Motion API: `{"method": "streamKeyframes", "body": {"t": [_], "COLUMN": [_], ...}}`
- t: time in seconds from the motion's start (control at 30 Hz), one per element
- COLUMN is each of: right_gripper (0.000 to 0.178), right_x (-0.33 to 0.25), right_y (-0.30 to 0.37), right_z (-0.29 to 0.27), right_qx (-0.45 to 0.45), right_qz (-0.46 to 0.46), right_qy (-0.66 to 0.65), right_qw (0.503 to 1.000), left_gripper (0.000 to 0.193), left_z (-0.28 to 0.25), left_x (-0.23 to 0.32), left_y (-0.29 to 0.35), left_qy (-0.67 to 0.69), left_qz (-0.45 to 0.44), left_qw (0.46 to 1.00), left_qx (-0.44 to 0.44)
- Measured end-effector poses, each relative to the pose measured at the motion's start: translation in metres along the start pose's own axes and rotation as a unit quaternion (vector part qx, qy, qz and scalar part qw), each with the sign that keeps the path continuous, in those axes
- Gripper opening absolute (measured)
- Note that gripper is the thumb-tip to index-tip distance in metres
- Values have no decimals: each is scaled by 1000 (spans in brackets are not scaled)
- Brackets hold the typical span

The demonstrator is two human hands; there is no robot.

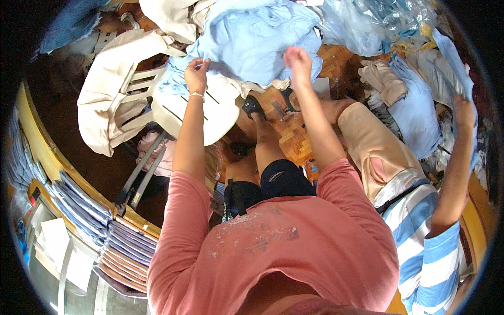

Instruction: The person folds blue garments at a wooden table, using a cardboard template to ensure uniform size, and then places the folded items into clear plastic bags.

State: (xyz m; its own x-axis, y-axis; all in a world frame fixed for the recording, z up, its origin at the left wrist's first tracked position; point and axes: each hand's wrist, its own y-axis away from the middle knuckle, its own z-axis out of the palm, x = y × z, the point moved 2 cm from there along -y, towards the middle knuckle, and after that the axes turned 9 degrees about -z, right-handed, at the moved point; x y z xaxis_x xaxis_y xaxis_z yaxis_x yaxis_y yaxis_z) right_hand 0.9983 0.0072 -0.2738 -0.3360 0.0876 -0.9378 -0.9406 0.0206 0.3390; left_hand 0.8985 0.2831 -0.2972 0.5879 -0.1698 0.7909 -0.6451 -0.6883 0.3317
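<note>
Head view: blue cloth [252,39] lies ahead by the chair [223,113]. Left hand [196,77] and right hand [299,63] are at it, fingers curled; whether clamped, I cannot tell. Likely straightening; next calls for even tension.

The wearer's two hands [196,77] [298,62], one bracelet [196,95], one white chair [220,116], one striped-shirted co-worker [412,226]

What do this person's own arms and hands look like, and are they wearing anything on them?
Both the left hand and the right hand are ungloved. A thin, pale bracelet circles the left wrist; none shows on the right. The forearms are uncovered, with plain pinkish-red sleeves ending around the elbows.
</note>
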Motion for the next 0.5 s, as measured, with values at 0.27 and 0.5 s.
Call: {"method": "streamKeyframes", "body": {"t": [0.27,0.5], "right_gripper": [23,59], "right_x": [65,65], "right_y": [25,-12], "right_z": [1,-21], "right_qx": [-26,186], "right_qz": [-42,-65], "right_qy": [110,95], "right_qw": [993,976], "left_gripper": [15,11], "left_z": [-34,-117], "left_x": [103,329], "left_y": [24,143], "left_qy": [-27,213], "left_qz": [162,331], "left_qw": [982,919], "left_qx": [92,35]}}
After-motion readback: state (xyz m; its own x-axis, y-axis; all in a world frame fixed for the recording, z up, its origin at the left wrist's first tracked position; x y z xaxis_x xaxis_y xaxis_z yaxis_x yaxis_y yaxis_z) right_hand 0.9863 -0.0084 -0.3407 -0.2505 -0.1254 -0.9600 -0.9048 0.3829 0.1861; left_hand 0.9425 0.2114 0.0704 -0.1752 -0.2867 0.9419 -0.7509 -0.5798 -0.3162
